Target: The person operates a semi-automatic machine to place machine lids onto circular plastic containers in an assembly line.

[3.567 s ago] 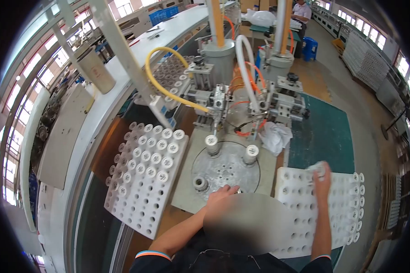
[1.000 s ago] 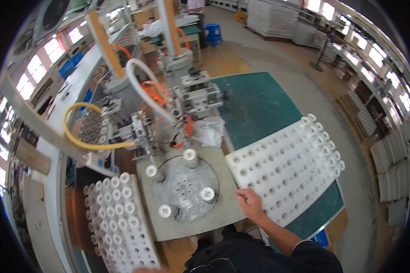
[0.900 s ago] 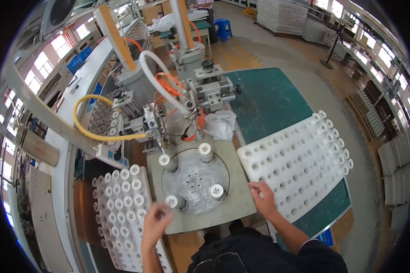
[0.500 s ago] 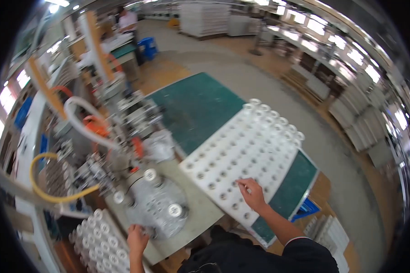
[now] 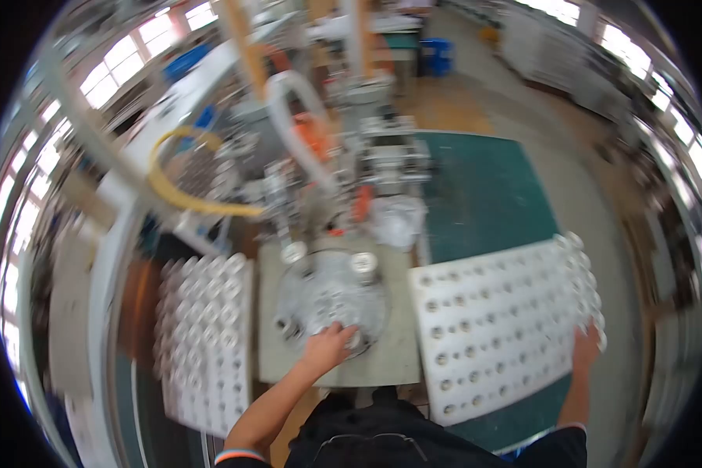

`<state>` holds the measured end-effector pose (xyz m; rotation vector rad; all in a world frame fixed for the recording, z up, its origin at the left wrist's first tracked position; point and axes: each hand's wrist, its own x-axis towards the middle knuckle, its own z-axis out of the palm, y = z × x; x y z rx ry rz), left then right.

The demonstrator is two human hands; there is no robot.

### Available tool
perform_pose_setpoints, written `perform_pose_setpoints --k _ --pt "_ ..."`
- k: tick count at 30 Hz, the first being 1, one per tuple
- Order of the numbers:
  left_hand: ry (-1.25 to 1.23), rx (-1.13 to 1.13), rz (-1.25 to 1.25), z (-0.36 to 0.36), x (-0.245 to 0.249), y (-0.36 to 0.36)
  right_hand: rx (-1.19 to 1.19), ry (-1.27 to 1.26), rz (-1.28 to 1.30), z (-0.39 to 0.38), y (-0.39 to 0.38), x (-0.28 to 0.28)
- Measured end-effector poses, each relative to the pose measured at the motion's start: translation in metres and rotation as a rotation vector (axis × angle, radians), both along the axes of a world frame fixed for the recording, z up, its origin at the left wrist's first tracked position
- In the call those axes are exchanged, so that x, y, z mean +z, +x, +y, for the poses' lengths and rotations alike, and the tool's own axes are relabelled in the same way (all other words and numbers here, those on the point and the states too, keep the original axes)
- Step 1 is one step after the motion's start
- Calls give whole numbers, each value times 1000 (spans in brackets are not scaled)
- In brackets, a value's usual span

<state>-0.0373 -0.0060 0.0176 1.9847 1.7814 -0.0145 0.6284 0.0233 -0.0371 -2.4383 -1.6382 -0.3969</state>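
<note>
My left hand (image 5: 330, 348) is over the front right of a round metal turntable (image 5: 331, 292), its fingers closed about a white round part (image 5: 355, 340) that they mostly cover. A bare holder (image 5: 287, 326) stands on the turntable's left side. At the back of it are two more white round parts, one (image 5: 363, 264) upright at the right and one (image 5: 294, 252) under the machine. My right hand (image 5: 587, 345) reaches the right edge of a white holed board (image 5: 491, 327), against the row of white round pieces (image 5: 577, 269) there. Blur hides its fingers' grip.
A second white board (image 5: 199, 409) with many white round pieces lies left of the turntable. Behind stands the machine with a yellow hose (image 5: 164, 175) and a clear plastic bag (image 5: 398, 218). The right-hand board lies on a green table top (image 5: 483, 195). A blue stool (image 5: 437, 56) is farther back.
The view has swung left. My left hand has gone from the turntable's left holder to the white part at front right. My right hand has moved from the board's bare holes to its far-right row.
</note>
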Motion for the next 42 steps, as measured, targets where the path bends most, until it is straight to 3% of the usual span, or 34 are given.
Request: perform_pose_setpoints --k 2,4,6,7,9,12,14,16,17,19,20,22,23,25,27,32,33,35,37,39,40,42 --pt "56 178 -84 -32 0 -14 -20 39 -111 5 16 -21" --pt "134 311 -151 -74 10 -45 -15 -44 -60 7 17 -10" --pt "90 651 -246 -107 23 -68 -79 -17 223 10 0 20" --pt "89 676 -231 -124 20 -85 -55 -28 234 12 4 20" --pt "417 895 -24 -164 1 -135 18 332 -21 19 16 19" --pt "426 1001 86 -182 2 -197 179 464 100 46 -40 26" --pt "115 1032 219 -176 4 -223 349 453 176 58 -143 40" --pt "86 971 222 -177 -9 -239 398 309 828 42 -296 77" --pt "63 918 237 -170 -13 -243 510 231 955 34 -348 72" --pt "27 870 237 -173 -17 -241 930 34 895 19 -439 44" --pt "123 842 221 -181 -21 -237 951 -195 942 2 -492 67" --pt "229 799 192 -196 -30 -228 1079 -409 984 -11 -572 73" --pt "264 792 190 -202 -34 -225 1213 -309 856 -10 -599 37" --pt "318 769 182 -215 -39 -224 1226 -315 614 -13 -641 6" --pt "328 839 123 -221 -42 -225 1254 -301 500 -15 -664 -14" --pt "421 748 199 -231 -21 -203 1299 -214 268 -14 -679 -37" --pt "481 721 248 -228 -14 -193 1280 -273 312 -17 -675 -28" --pt "601 672 -35 -207 -6 -170 1250 -325 356 -23 -660 -9" --pt "329 708 -508 -180 -5 -146 1188 -138 708 -30 -634 9" --pt "146 572 -574 -144 -30 -125 1084 -151 845 -32 -599 23" --pt "192 506 -562 -123 -29 -107 982 -159 986 -29 -582 27" --pt "322 409 -455 -82 -22 -66 874 -109 1026 -20 -556 29"
